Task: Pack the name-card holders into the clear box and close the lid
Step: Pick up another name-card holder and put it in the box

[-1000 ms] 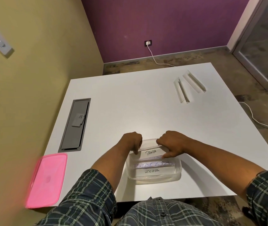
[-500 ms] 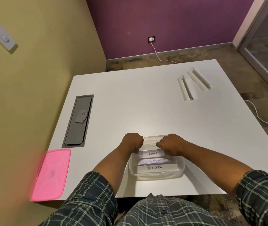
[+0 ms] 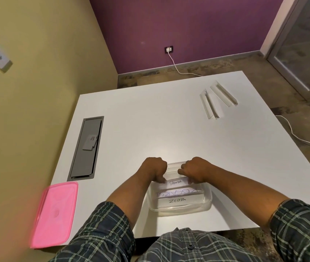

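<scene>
The clear box (image 3: 208, 203) sits at the table's near edge, lid off. Inside it lie name-card holders: one marked ZEBRA (image 3: 176, 201) nearest me, one with upside-down lettering (image 3: 178, 192) in the middle, and one marked PANDA (image 3: 176, 182) at the far side. My left hand (image 3: 154, 168) and my right hand (image 3: 194, 169) each pinch an end of the PANDA holder, fingers curled over the box's far rim. Two more clear holders (image 3: 210, 105) (image 3: 224, 96) lie at the table's far right. The pink lid (image 3: 54, 214) lies at the near left corner.
A grey cable hatch (image 3: 86, 148) is set into the white table (image 3: 160, 125) on the left. The yellow wall runs close along the left. A white cable (image 3: 301, 137) trails on the floor to the right.
Both hands have drawn slightly closer together on the PANDA holder, which has settled lower into the box. The camera view has shifted a little.
</scene>
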{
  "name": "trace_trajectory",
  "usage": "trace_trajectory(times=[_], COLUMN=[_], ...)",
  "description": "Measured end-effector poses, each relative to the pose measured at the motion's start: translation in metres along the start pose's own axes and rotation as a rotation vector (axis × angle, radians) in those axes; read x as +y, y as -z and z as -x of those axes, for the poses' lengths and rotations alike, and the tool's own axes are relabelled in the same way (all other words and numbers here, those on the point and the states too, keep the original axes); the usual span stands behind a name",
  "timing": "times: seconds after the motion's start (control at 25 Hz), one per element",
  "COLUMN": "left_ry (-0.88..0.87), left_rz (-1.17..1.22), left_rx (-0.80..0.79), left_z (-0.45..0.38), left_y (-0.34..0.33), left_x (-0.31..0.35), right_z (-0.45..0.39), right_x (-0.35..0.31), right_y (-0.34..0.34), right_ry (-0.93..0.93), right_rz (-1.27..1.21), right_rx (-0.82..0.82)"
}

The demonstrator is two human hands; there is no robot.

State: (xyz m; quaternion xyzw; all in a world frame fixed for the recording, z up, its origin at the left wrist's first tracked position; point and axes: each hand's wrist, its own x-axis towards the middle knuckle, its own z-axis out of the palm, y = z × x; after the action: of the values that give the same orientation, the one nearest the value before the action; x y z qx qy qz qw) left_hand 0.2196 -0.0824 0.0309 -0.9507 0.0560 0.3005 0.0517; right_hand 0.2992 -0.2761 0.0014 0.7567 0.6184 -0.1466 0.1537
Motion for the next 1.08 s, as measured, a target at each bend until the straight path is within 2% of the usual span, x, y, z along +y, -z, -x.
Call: trace_trajectory(times=[0.16, 0.32, 0.48, 0.72, 0.84, 1.08], left_ry=[0.024, 0.08, 0.088, 0.035, 0.012, -0.012], left_rz=[0.174, 0.326, 0.369, 0.357, 0.372, 0.426], left_rx=[0.139, 0.27, 0.262, 0.211, 0.2, 0.151], left_z=[-0.014, -0.034, -0.057, -0.096, -0.125, -0.184], left_y=[0.023, 0.055, 0.085, 0.121, 0.126, 0.131], left_x=[-0.004, -0.004, 0.003, 0.015, 0.022, 0.036], right_z=[0.015, 0.027, 0.032, 0.037, 0.038, 0.035], right_x=[0.014, 0.045, 0.086, 0.15, 0.179, 0.234], right_y=[0.008, 0.023, 0.028, 0.023, 0.015, -0.008], right_ry=[-0.073, -0.269, -0.52, -0.839, -0.93, -0.984], right_rz=[-0.119, -0.179, -0.309, -0.503, -0.603, -0.645], right_rx=[0.244, 0.411, 0.41, 0.264, 0.219, 0.164])
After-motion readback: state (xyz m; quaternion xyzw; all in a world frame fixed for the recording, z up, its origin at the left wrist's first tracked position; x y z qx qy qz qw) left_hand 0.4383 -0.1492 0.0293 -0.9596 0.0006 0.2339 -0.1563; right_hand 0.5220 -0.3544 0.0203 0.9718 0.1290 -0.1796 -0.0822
